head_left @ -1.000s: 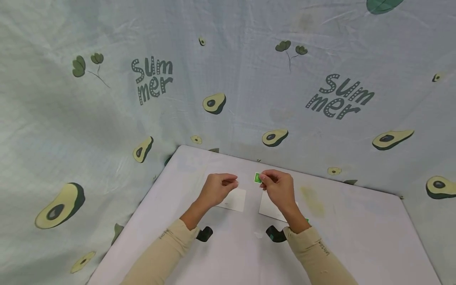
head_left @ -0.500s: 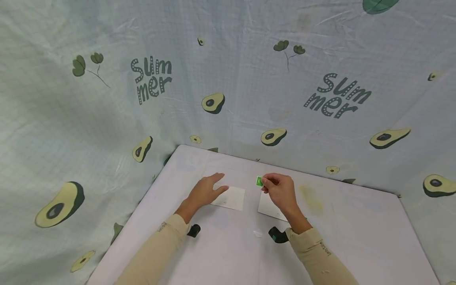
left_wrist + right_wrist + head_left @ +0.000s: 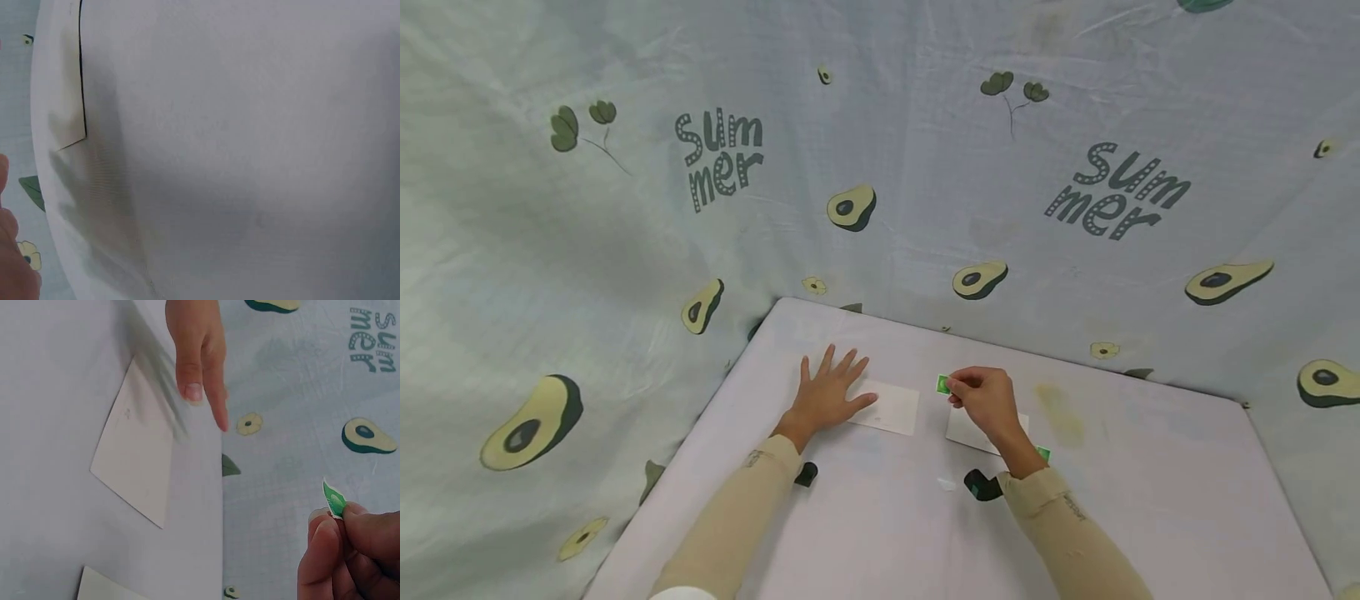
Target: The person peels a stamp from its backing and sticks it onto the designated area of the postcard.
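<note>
My right hand (image 3: 987, 402) pinches a small green stamp-like sticker (image 3: 943, 384) with a white border between thumb and fingertips. The right wrist view shows the sticker (image 3: 335, 501) slightly bent and held up off the table. My left hand (image 3: 826, 397) has its fingers spread at the left end of a white card (image 3: 892, 408); its shadow falls on card and table, so it seems raised above them. Under my right hand lies a second white card (image 3: 970, 432), partly hidden by the hand and wrist. Another green piece (image 3: 1043, 454) peeks out beside the right wrist.
Both cards lie on a white-covered table (image 3: 880, 517). A pale cloth (image 3: 910, 167) printed with avocados hangs behind and to the left. Black devices (image 3: 982, 485) sit at the wrists. A yellowish stain (image 3: 1060, 412) marks the table at right.
My left hand has moved left, away from the sticker, and its fingers have gone from pinched together to widely spread. My right hand keeps holding the sticker in nearly the same place.
</note>
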Tool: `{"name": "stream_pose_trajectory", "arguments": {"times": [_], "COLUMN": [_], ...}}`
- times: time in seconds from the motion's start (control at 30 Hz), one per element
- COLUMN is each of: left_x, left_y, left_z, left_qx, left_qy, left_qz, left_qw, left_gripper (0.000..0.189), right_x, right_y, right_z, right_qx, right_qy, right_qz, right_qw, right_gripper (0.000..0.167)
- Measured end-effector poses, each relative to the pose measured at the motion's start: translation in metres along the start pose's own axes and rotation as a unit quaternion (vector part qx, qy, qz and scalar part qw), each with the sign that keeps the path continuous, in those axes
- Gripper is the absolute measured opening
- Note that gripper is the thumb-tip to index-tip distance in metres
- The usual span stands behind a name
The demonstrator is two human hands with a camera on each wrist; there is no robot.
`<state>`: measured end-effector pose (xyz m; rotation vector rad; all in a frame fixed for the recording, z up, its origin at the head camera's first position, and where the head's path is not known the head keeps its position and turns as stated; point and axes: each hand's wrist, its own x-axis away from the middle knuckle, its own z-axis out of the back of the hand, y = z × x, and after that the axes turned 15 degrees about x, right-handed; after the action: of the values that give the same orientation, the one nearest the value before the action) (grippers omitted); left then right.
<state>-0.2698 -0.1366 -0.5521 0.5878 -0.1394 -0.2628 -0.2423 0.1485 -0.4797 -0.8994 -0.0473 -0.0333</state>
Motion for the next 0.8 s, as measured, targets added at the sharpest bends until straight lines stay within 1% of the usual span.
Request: {"name": "stream_pose_trajectory", "arguments": {"times": [0.13,0.23,0.37,0.5,0.67,0.8], "left_x": [0.000,0.000,0.000,-0.001,0.001,0.003], "left_y": [-0.007,-0.011,-0.015,-0.018,-0.018,-0.019], "left_z": [-0.003,-0.004,-0.007,-0.009,-0.008,-0.008], "left_qx": [-0.029,-0.039,-0.045,-0.051,-0.043,-0.039], "left_qy": [-0.014,-0.029,-0.041,-0.045,-0.058,-0.065], "left_qz": [0.012,0.023,0.043,0.060,0.070,0.075], "left_qw": [0.9994,0.9985,0.9972,0.9959,0.9950,0.9942], "left_gripper": [0.083,0.083,0.085,0.086,0.086,0.084], "right_x": [-0.004,-0.007,-0.012,-0.017,-0.023,-0.026], "right_y": [0.005,0.009,0.012,0.014,0.018,0.023], "right_z": [-0.007,-0.011,-0.015,-0.019,-0.027,-0.034], "right_qx": [-0.014,-0.023,-0.030,-0.033,-0.038,-0.038], "right_qy": [-0.001,0.001,-0.004,-0.006,-0.010,-0.016], "right_qz": [-0.001,-0.003,-0.013,-0.021,-0.032,-0.032], "right_qw": [0.9999,0.9997,0.9995,0.9992,0.9987,0.9986], "right_gripper": [0.013,0.012,0.011,0.010,0.009,0.010]}}
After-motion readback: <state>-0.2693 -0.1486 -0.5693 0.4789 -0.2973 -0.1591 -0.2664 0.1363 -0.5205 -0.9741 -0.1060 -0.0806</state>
